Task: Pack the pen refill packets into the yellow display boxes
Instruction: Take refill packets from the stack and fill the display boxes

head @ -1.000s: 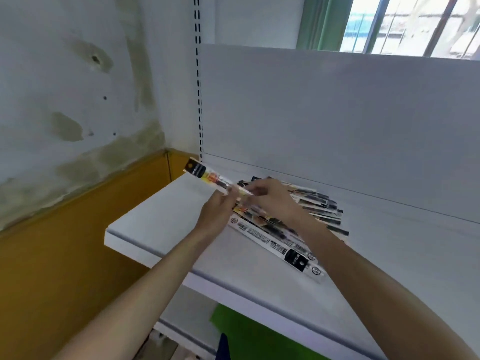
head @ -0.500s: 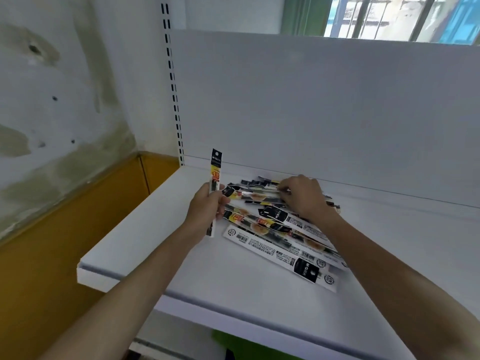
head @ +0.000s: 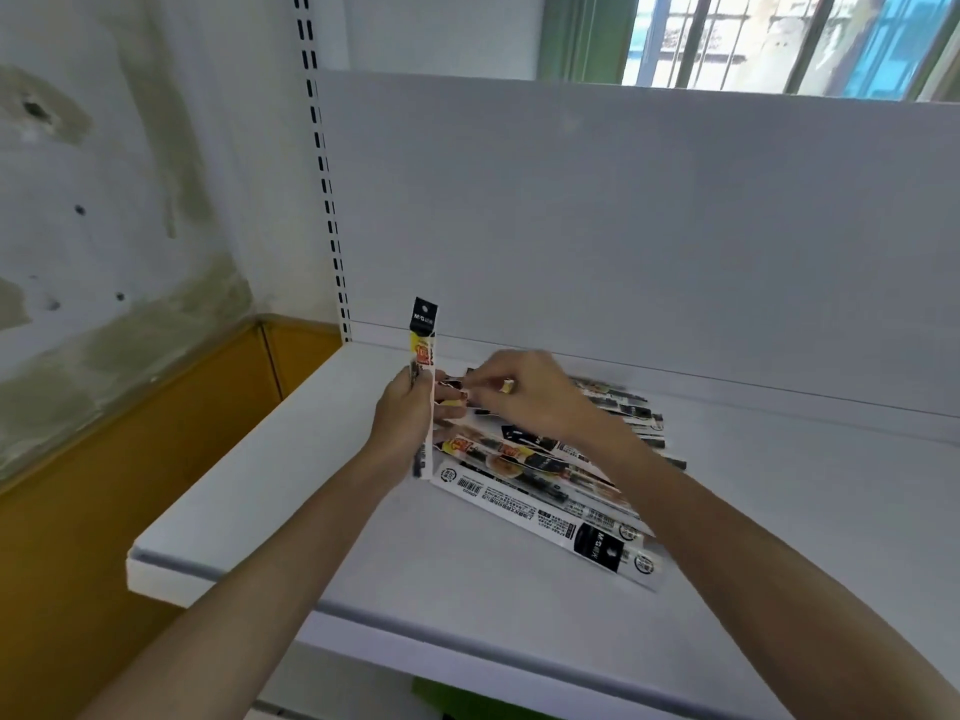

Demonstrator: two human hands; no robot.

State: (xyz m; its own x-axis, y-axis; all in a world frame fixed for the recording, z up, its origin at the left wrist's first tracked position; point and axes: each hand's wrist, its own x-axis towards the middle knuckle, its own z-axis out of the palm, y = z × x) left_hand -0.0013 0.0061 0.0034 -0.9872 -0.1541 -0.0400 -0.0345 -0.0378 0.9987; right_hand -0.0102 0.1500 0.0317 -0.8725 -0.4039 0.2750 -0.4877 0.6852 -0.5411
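1. Progress: no yellow display boxes appeared anywhere in the head view, so nothing could be logged as packed. Every pen refill packet in sight was in your hands or on the white shelf (head: 291,517). Judged stage: gathering; all of the boxing was left to do.
2. Your left hand (head: 408,426) gripped one refill packet (head: 424,350) round its middle and held it upright. Its black header pointed up and its lower end sat close above the shelf, at the left edge of the pile.
3. Your right hand (head: 532,402) sat just beside the left, over the far part of the pile. Its fingertips were pinched on what looked like the end of a second packet (head: 506,385). Motion blur made that uncertain.
4. The pile of packets (head: 550,491) lay flat and loosely fanned, running rightward under your right wrist. The nearest packet lay diagonally, with its barcode end towards the upright packet.
5. Pose: both forearms reached forward from the lower corners and converged at the pile's left end.
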